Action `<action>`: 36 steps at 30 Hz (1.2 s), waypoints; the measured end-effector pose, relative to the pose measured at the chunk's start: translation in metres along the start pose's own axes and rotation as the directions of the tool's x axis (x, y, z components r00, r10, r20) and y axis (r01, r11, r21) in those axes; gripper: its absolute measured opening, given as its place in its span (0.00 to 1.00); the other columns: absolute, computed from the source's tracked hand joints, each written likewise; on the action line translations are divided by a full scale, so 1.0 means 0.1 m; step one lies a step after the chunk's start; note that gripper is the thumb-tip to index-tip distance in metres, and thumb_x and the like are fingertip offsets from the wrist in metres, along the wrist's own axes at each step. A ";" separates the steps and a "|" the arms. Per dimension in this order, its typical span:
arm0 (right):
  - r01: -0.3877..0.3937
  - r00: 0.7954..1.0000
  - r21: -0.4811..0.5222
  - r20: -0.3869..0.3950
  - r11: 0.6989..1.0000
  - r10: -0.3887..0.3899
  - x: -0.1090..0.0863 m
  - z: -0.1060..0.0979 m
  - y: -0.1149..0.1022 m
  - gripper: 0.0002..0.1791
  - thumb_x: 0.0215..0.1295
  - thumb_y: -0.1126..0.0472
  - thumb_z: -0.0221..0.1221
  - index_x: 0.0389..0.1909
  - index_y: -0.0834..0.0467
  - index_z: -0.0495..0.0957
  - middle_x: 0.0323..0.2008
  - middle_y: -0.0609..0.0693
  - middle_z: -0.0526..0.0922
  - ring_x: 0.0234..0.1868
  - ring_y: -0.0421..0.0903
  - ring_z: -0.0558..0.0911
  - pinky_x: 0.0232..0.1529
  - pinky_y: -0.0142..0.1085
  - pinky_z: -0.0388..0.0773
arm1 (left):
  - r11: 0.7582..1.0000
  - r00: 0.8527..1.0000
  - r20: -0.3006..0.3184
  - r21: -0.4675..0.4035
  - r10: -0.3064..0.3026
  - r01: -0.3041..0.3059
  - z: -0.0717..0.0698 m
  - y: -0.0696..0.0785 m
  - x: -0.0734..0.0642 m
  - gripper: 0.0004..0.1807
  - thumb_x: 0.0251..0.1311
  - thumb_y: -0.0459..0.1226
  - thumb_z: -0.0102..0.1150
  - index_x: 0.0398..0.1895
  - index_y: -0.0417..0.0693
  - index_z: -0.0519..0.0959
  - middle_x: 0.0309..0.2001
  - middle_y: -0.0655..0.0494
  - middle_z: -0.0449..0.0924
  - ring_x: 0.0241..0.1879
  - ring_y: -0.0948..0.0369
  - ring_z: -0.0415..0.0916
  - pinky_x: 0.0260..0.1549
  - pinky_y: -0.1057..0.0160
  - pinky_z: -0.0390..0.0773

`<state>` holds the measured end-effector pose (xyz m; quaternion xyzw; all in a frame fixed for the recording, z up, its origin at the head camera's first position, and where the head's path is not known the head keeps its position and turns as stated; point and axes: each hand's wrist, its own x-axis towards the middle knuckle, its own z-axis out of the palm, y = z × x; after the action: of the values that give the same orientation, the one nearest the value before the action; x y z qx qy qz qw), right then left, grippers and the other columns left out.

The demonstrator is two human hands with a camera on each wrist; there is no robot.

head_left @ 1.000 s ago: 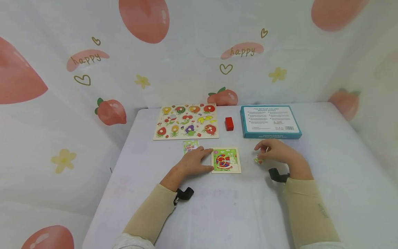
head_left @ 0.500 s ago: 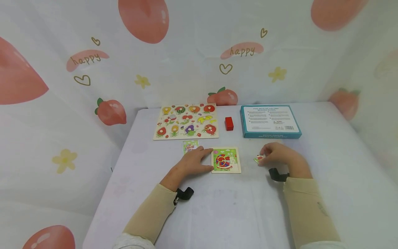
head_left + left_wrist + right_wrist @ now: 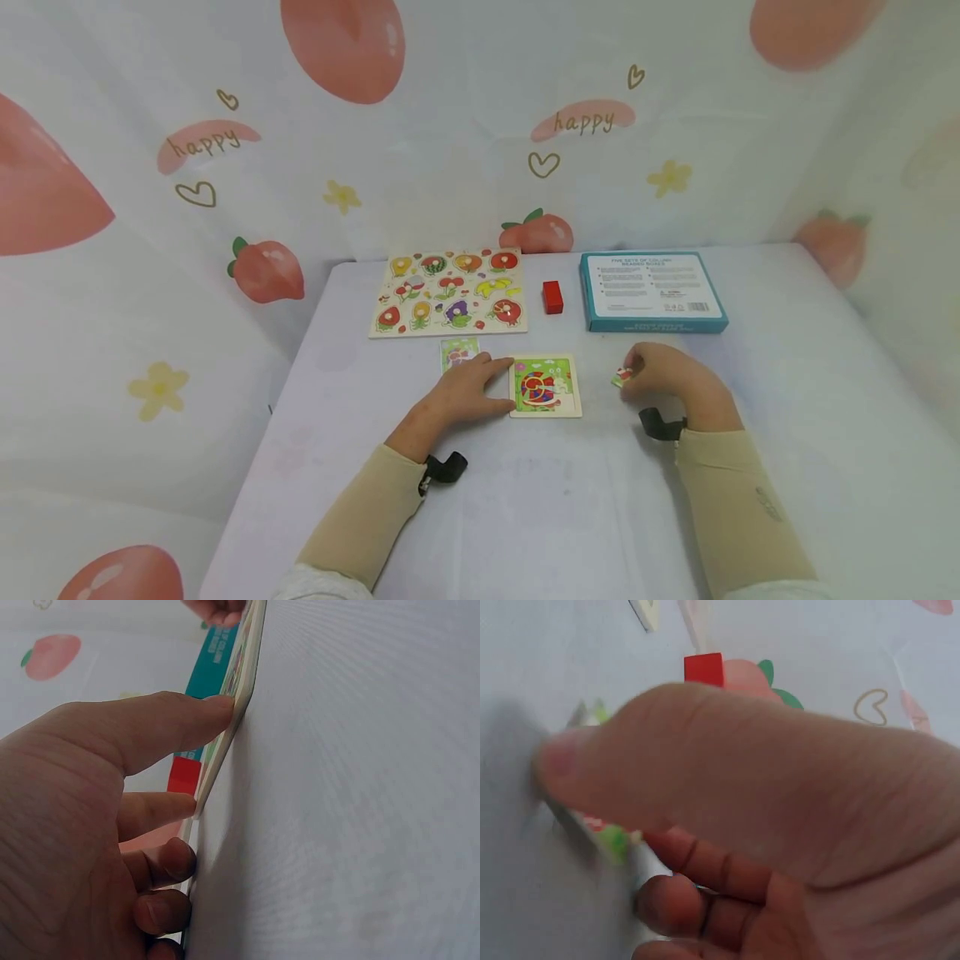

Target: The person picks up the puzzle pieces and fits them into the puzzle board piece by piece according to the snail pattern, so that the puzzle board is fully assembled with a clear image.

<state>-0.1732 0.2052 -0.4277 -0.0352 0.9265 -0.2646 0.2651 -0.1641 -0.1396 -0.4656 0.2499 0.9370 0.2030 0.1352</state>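
Observation:
A small square jigsaw puzzle in a wooden frame [image 3: 577, 400] lies flat on the table, showing a red and blue snail on green. At its lower right, bare wood shows in a gap. My left hand [image 3: 467, 393] rests against the frame's left side, thumb and index finger spread, their tips at its edge. In the left wrist view the thumb [image 3: 180, 724] touches the rim. To the right of the frame, my right hand [image 3: 663, 375] pinches a puzzle piece [image 3: 619, 378], green with some red. The thumb covers much of this piece [image 3: 613, 841] in the right wrist view.
A snail picture card [image 3: 453, 350] lies partly behind my left hand. Farther back are a wooden fruit peg puzzle [image 3: 386, 327], a red block [image 3: 552, 297] and a flat teal and white box [image 3: 652, 292]. A printed curtain hangs behind the table.
My right hand has closed its fingers and thumb on the puzzle piece, which was lying below its fingertips. The left hand stays against the frame.

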 end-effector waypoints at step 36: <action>0.188 0.982 -0.136 0.059 0.973 -0.181 0.14 0.48 -0.79 0.10 0.56 0.60 0.76 0.39 0.51 0.89 0.37 0.46 0.81 0.42 0.48 0.76 0.45 0.42 0.78 | 1.000 1.000 0.025 -0.015 -0.018 0.018 -0.05 -0.13 0.00 0.43 0.61 0.58 0.66 0.78 0.58 0.67 0.50 0.55 0.72 0.43 0.58 0.70 0.47 0.55 0.74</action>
<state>-0.1663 0.1117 -0.4287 -0.1458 0.9292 -0.2211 0.2577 -0.1710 -0.1518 -0.4671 0.2430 0.9359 0.2057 0.1506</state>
